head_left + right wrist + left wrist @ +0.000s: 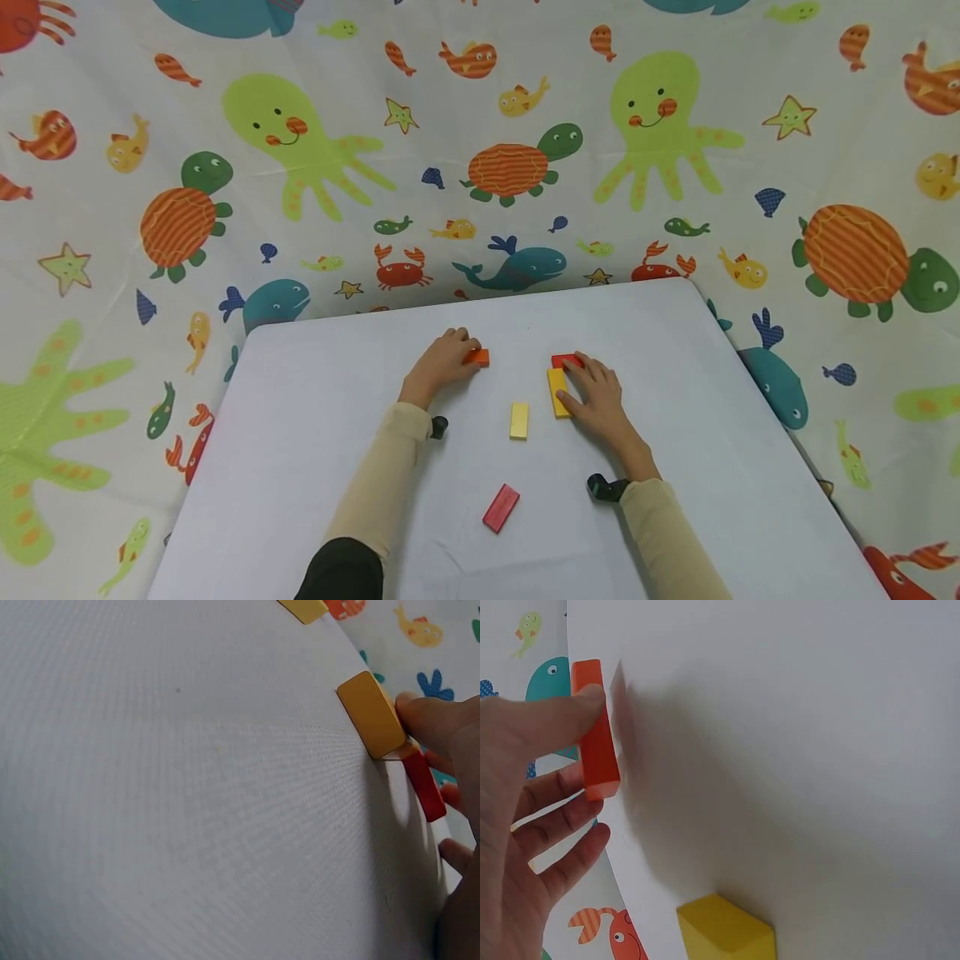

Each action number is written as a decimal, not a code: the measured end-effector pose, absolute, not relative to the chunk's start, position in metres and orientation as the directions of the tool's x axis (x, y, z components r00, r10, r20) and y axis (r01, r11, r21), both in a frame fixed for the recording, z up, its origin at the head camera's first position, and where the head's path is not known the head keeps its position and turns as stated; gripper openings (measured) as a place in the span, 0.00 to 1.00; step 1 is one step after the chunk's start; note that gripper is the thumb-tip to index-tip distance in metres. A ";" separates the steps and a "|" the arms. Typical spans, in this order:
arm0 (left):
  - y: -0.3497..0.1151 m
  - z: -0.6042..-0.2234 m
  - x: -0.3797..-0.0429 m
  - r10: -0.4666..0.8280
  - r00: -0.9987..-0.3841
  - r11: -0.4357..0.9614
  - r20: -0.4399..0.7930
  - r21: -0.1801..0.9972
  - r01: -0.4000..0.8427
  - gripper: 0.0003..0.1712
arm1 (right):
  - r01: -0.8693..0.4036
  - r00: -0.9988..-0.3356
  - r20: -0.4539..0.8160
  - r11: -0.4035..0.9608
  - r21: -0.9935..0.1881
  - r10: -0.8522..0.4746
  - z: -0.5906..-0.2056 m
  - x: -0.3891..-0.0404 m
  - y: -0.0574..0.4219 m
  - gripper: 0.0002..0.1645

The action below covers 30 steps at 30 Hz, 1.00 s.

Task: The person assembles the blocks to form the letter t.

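Note:
In the left wrist view my left hand pinches an orange block between thumb and fingers. The block stays mostly behind the fingers in the head view. My right hand bends over two blocks that form a corner. Its thumb touches the side of a yellow block, while its fingers reach a red block just beyond. Between the hands lies a paler yellow block, flat and apart from both. Nearer the front, a second red block rests at a slant.
Everything lies on a white-covered table. A curtain printed with sea animals hangs behind the table's far edge. Small dark cameras are worn at the wrists.

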<state>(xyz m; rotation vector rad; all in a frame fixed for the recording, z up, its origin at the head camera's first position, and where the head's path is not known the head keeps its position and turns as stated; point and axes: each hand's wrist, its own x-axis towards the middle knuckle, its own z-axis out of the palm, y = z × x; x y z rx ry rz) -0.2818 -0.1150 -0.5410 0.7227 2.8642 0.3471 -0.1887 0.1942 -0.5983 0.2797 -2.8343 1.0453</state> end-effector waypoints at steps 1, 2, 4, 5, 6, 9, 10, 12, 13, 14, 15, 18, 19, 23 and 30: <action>-0.114 -0.541 -0.282 0.490 -0.866 0.852 -0.098 0.265 0.452 0.24 | -0.209 -0.977 0.163 0.749 -0.629 -0.135 -0.598 -0.189 0.194 0.38; -0.112 -0.541 -0.282 0.496 -0.864 0.849 -0.093 0.262 0.459 0.24 | -0.207 -0.978 0.162 0.749 -0.630 -0.135 -0.597 -0.189 0.194 0.38; -0.108 -0.541 -0.282 0.506 -0.858 0.843 -0.085 0.260 0.471 0.23 | -0.208 -0.977 0.163 0.751 -0.626 -0.134 -0.597 -0.188 0.194 0.38; -0.106 -0.541 -0.282 0.509 -0.856 0.840 -0.084 0.264 0.474 0.23 | -0.206 -0.978 0.161 0.751 -0.627 -0.134 -0.596 -0.188 0.194 0.39; -0.104 -0.541 -0.281 0.512 -0.855 0.838 -0.085 0.267 0.475 0.23 | -0.204 -0.978 0.157 0.750 -0.629 -0.134 -0.596 -0.188 0.194 0.39; -0.096 -0.540 -0.280 0.517 -0.851 0.836 -0.091 0.270 0.478 0.23 | -0.202 -0.979 0.150 0.748 -0.632 -0.137 -0.596 -0.188 0.194 0.39; -0.093 -0.540 -0.280 0.519 -0.850 0.833 -0.091 0.275 0.479 0.23 | -0.200 -0.980 0.146 0.747 -0.634 -0.138 -0.596 -0.188 0.194 0.39; -0.087 -0.540 -0.279 0.525 -0.847 0.829 -0.087 0.280 0.485 0.24 | -0.201 -0.979 0.147 0.749 -0.631 -0.139 -0.597 -0.189 0.194 0.39; -0.085 -0.540 -0.279 0.529 -0.844 0.826 -0.084 0.278 0.490 0.24 | -0.202 -0.979 0.148 0.752 -0.628 -0.139 -0.597 -0.189 0.194 0.39; -0.082 -0.541 -0.279 0.533 -0.843 0.824 -0.079 0.277 0.495 0.24 | -0.204 -0.979 0.151 0.752 -0.626 -0.140 -0.597 -0.189 0.194 0.39; -0.079 -0.541 -0.279 0.535 -0.842 0.822 -0.077 0.278 0.497 0.24 | -0.204 -0.979 0.151 0.751 -0.628 -0.139 -0.597 -0.189 0.194 0.39; -0.072 -0.543 -0.279 0.537 -0.840 0.821 -0.078 0.276 0.500 0.25 | -0.198 -0.980 0.143 0.749 -0.632 -0.138 -0.597 -0.189 0.194 0.39; -0.070 -0.544 -0.279 0.536 -0.840 0.822 -0.080 0.275 0.498 0.25 | -0.195 -0.981 0.138 0.749 -0.633 -0.139 -0.597 -0.189 0.194 0.39; -0.064 -0.545 -0.277 0.537 -0.840 0.824 -0.084 0.268 0.500 0.25 | -0.184 -0.983 0.122 0.762 -0.621 -0.138 -0.597 -0.190 0.192 0.40; -0.052 -0.550 -0.277 0.538 -0.841 0.823 -0.063 0.254 0.508 0.25 | -0.172 -0.985 0.110 0.780 -0.601 -0.132 -0.596 -0.189 0.192 0.39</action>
